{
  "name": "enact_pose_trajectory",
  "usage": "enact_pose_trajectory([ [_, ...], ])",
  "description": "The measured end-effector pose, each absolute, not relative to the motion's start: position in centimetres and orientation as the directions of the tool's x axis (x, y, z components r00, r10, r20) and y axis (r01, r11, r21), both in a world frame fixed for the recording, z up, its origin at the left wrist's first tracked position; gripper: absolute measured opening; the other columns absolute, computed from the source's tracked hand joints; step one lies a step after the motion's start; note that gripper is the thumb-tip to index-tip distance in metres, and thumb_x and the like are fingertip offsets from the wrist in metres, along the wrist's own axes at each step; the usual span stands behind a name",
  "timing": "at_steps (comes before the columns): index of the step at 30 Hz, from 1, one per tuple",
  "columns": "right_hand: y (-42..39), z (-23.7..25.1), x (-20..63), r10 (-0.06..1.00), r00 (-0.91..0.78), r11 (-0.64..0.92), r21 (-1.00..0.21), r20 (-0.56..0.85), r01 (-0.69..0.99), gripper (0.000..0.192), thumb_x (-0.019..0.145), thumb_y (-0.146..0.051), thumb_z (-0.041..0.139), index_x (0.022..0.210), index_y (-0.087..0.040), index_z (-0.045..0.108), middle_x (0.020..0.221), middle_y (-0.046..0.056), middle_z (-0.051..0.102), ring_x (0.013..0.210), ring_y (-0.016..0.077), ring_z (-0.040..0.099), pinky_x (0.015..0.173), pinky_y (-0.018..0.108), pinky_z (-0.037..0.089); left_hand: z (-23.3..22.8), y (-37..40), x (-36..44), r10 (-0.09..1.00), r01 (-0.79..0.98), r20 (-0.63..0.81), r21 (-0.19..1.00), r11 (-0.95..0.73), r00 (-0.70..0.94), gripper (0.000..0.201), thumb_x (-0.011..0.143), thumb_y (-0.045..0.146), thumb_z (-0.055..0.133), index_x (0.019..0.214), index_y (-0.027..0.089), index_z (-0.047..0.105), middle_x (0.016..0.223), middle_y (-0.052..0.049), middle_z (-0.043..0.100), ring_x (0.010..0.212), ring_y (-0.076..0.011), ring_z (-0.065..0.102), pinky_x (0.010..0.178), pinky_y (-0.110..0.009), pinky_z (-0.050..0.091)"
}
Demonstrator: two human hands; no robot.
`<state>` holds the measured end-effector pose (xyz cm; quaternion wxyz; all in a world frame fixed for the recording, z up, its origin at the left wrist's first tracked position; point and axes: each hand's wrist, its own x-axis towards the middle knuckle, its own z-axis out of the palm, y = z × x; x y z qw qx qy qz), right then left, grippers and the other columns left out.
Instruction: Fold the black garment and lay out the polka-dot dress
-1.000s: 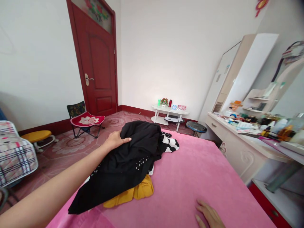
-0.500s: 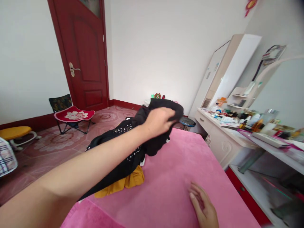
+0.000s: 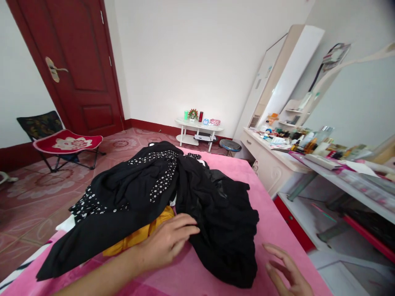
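A pile of clothes lies on the pink bed (image 3: 271, 230). A black garment (image 3: 225, 213) is spread over the bed's middle, next to a black dotted piece (image 3: 148, 172) and a yellow garment (image 3: 145, 232) underneath. My left hand (image 3: 168, 240) rests at the near edge of the black garment, fingers on the cloth and over the yellow one; a firm grip is not visible. My right hand (image 3: 285, 273) hovers with fingers apart at the bottom right, just beside the black garment's lower edge, holding nothing.
A dressing table (image 3: 277, 158) crowded with bottles stands to the right of the bed, with a mirror above. A small white table (image 3: 199, 129) and a round stool (image 3: 230, 145) stand by the far wall. A red folding chair (image 3: 66, 144) and a red door (image 3: 70, 61) are at left.
My left hand lifted the black garment from the pile, carried it right and laid it on the bed. The hand now lies low on the cloth. The camera moved closer and turned right.
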<state>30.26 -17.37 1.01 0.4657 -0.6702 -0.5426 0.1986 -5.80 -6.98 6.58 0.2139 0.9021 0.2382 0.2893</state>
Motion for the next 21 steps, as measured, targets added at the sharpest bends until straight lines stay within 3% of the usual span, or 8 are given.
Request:
enact_pose_trajectory([
  [4, -15.4, 2.3, 28.7, 0.983, -0.092, 0.173, -0.651, 0.158, 0.739, 0.070, 0.064, -0.014, 0.052, 0.132, -0.027, 0.049, 0.145, 0.006, 0.037, 0.133, 0.0251, 0.035, 0.110, 0.046, 0.028, 5.7, -5.0, -6.3, 0.623, 0.419, 0.421, 0.483, -0.769, 0.659, 0.063, 0.080, 0.001, 0.036, 0.136, 0.030, 0.042, 0.129, -0.007, 0.050, 0.118, -0.0199, 0.047, 0.102, -0.036, 0.039],
  [8, -13.0, 1.5, 28.3, 0.983, -0.093, 0.167, -0.570, 0.157, 0.805, 0.072, 0.067, -0.012, 0.049, 0.137, -0.024, 0.043, 0.153, 0.009, 0.021, 0.138, 0.0242, 0.026, 0.110, 0.045, 0.029, 5.5, -4.1, -5.5, 0.699, 0.477, 0.494, 0.511, -0.715, 0.518, 0.069, 0.076, 0.002, 0.043, 0.138, 0.032, 0.038, 0.133, -0.007, 0.044, 0.122, -0.0224, 0.042, 0.103, -0.039, 0.037],
  [11, -12.1, 0.9, 28.4, 0.975, -0.084, 0.183, -0.522, 0.207, 0.833, 0.053, 0.070, -0.013, 0.047, 0.121, -0.021, 0.060, 0.147, 0.012, 0.034, 0.134, 0.0244, 0.035, 0.107, 0.043, 0.034, 5.7, -3.4, -5.2, 0.734, 0.515, 0.429, 0.526, -0.677, 0.526, 0.075, 0.065, 0.009, 0.062, 0.135, 0.030, 0.042, 0.138, -0.008, 0.041, 0.128, -0.0298, 0.033, 0.107, -0.049, 0.028],
  [13, -12.2, 1.2, 28.5, 0.973, -0.121, 0.208, -0.514, 0.197, 0.832, 0.044, 0.070, -0.012, 0.046, 0.108, -0.022, 0.066, 0.138, 0.010, 0.046, 0.126, 0.0236, 0.045, 0.103, 0.040, 0.039, 5.7, -3.4, -5.5, 0.682, 0.487, 0.295, 0.520, -0.702, 0.669, 0.058, 0.060, 0.010, 0.065, 0.114, 0.028, 0.058, 0.121, -0.005, 0.056, 0.118, -0.0285, 0.044, 0.106, -0.050, 0.027],
  [15, -12.7, 2.1, 29.0, 0.976, -0.158, 0.215, -0.545, 0.150, 0.810, 0.037, 0.067, -0.011, 0.043, 0.091, -0.024, 0.069, 0.123, 0.008, 0.059, 0.114, 0.0222, 0.055, 0.095, 0.036, 0.045, 5.8, -4.3, -6.3, 0.602, 0.452, 0.174, 0.508, -0.733, 0.780, 0.032, 0.060, 0.007, 0.060, 0.086, 0.025, 0.064, 0.093, -0.001, 0.064, 0.098, -0.0220, 0.054, 0.100, -0.042, 0.033],
  [17, -13.2, 3.4, 29.9, 0.980, -0.184, 0.193, -0.607, 0.078, 0.771, 0.029, 0.066, -0.011, 0.041, 0.073, -0.023, 0.067, 0.102, 0.005, 0.067, 0.098, 0.0205, 0.062, 0.084, 0.031, 0.050, 6.1, -5.9, -7.4, 0.564, 0.444, 0.107, 0.504, -0.741, 0.819, 0.025, 0.059, 0.002, 0.055, 0.073, 0.022, 0.060, 0.079, 0.001, 0.062, 0.085, -0.0175, 0.055, 0.086, -0.031, 0.040],
  [19, -13.2, 4.6, 30.6, 0.988, -0.149, 0.144, -0.655, 0.048, 0.742, 0.025, 0.070, -0.014, 0.041, 0.071, -0.022, 0.065, 0.086, 0.004, 0.068, 0.083, 0.0191, 0.064, 0.075, 0.029, 0.051, 6.6, -7.8, -8.3, 0.545, 0.440, 0.069, 0.510, -0.739, 0.835, 0.026, 0.059, 0.001, 0.053, 0.073, 0.022, 0.059, 0.077, 0.001, 0.061, 0.081, -0.0166, 0.054, 0.075, -0.026, 0.040],
  [21, -12.6, 5.4, 30.5, 0.997, -0.041, 0.075, -0.664, 0.067, 0.744, 0.023, 0.077, -0.023, 0.046, 0.089, -0.021, 0.065, 0.085, 0.004, 0.067, 0.072, 0.0175, 0.062, 0.068, 0.028, 0.050, 7.1, -9.5, -8.9, 0.538, 0.432, 0.067, 0.517, -0.739, 0.840, 0.026, 0.061, 0.002, 0.054, 0.075, 0.023, 0.059, 0.078, 0.001, 0.061, 0.081, -0.0168, 0.053, 0.075, -0.026, 0.039],
])
